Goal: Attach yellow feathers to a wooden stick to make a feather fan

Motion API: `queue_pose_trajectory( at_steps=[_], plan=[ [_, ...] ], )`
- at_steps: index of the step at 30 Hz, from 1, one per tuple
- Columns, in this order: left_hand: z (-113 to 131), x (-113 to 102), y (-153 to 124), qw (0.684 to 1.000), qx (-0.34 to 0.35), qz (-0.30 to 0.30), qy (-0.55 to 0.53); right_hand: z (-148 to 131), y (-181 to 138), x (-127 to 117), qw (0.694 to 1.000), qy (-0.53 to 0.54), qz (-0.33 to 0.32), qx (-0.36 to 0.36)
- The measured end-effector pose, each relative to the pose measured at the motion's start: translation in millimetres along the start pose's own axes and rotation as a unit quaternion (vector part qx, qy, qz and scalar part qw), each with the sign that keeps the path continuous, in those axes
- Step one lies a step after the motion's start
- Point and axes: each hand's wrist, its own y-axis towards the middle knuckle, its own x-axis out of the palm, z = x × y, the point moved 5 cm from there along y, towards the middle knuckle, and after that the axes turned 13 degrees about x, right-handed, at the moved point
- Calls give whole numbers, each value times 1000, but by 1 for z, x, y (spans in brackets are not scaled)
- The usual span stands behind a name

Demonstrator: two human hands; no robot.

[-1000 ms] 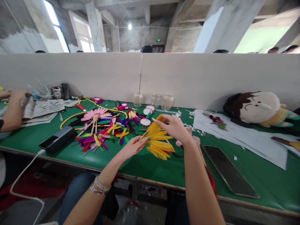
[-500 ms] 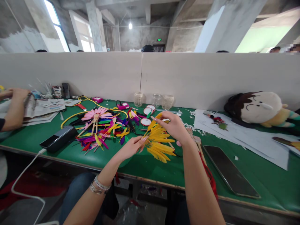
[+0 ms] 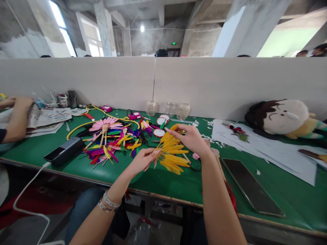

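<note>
A fan of yellow feathers [image 3: 171, 153] spreads just above the green table [image 3: 166, 180]. My left hand [image 3: 141, 160] pinches the feathers at their gathered quill ends, fingers closed on them. My right hand [image 3: 190, 139] is on the fan's upper right side, fingers curled around its top feathers, index finger stretched out. A pile of mixed coloured feathers [image 3: 112, 143] with a pink feather flower [image 3: 105, 125] lies to the left of my hands.
A dark power bank [image 3: 63, 151] with a white cable lies at left, a black tablet [image 3: 251, 187] at right, white papers [image 3: 270, 149] and a plush doll [image 3: 281, 117] beyond. Glass jars [image 3: 168, 109] stand by the white partition. Another person's arm [image 3: 14, 117] rests on newspapers far left.
Both hands and the yellow fan have stayed nearly in place. My right hand shifted slightly over the top feathers and my left-hand fingers closed a little tighter on the quill ends.
</note>
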Motion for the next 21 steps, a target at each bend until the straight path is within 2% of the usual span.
queue_pose_trajectory(
  at_steps=[13, 16, 21],
  plan=[
    [12, -2, 1, 992, 74, 17, 105, -1, -2, -1, 999, 47, -17, 21],
    [8, -1, 1, 995, 56, 16, 84, 0, -2, -2, 999, 36, -16, 21],
    [8, 4, -1, 1000, 6, 4, -17, 4, 2, -1, 1000, -15, 23, 13]
  ],
)
